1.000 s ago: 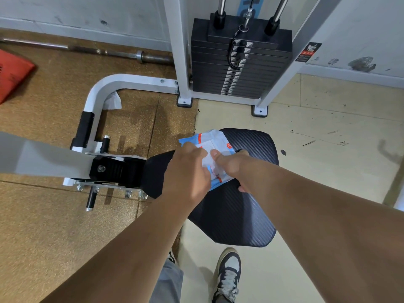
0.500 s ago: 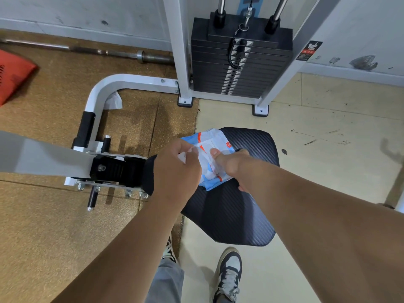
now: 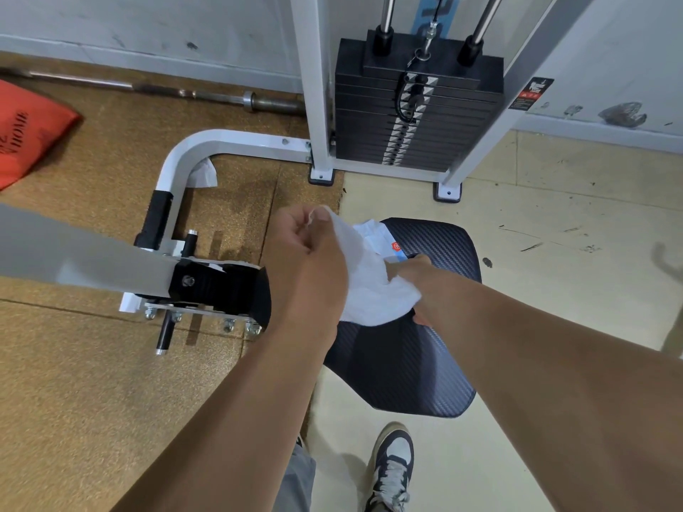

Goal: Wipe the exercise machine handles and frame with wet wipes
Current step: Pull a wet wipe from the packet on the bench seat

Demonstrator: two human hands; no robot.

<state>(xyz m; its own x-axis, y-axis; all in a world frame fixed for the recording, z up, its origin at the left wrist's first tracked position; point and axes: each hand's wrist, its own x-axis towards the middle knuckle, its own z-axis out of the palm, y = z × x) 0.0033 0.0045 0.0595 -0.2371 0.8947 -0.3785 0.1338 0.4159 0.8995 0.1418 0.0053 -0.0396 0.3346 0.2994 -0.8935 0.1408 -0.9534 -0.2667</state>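
Hanging from a thumb-and-finger pinch of the left hand (image 3: 306, 249), the white wet wipe (image 3: 366, 286) draped down over the wipe pack (image 3: 377, 234), which lay on the black seat pad (image 3: 406, 364). Left wrist was raised, knuckles curled, forearm angled in from below. The right hand (image 3: 415, 269) sat low at the pack, mostly covered by the wipe; its grip could not be told. The hands were close together. The white machine frame (image 3: 229, 138) lay to the left, the weight stack (image 3: 417, 116) behind.
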